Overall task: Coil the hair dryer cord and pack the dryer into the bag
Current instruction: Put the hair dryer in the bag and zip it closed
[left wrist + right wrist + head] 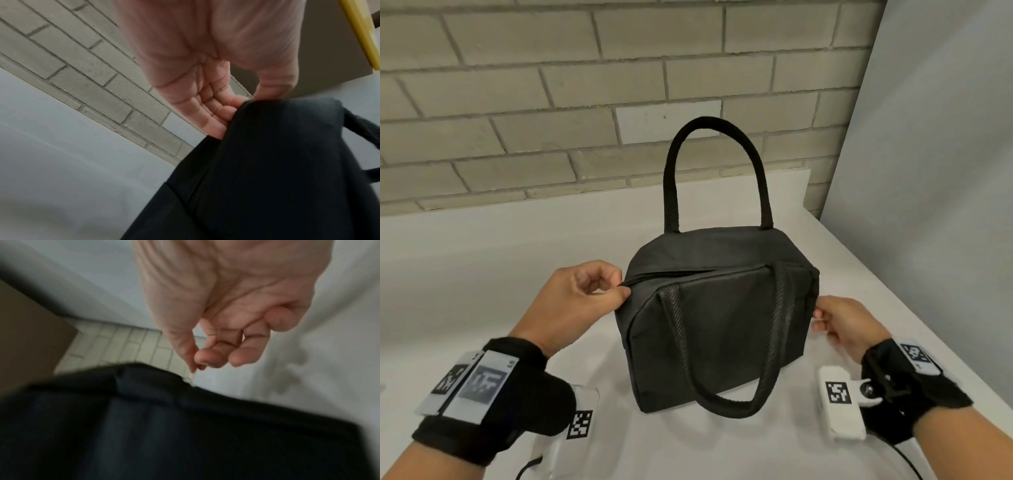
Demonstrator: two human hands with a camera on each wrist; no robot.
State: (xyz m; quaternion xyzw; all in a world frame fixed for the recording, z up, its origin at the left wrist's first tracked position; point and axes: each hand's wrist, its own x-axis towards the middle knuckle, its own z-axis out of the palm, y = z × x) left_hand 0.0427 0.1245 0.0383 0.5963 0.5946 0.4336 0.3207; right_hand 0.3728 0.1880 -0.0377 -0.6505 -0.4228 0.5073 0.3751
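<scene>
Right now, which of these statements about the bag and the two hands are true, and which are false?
1. The left hand pinches the black bag at its zipper end. True.
2. Both bag handles stand upright. False: one handle stands up, the other handle hangs down the front.
3. The hair dryer lies on the table beside the bag. False: no dryer shows in any view.
4. The right hand is at the bag's right side. True.
</scene>
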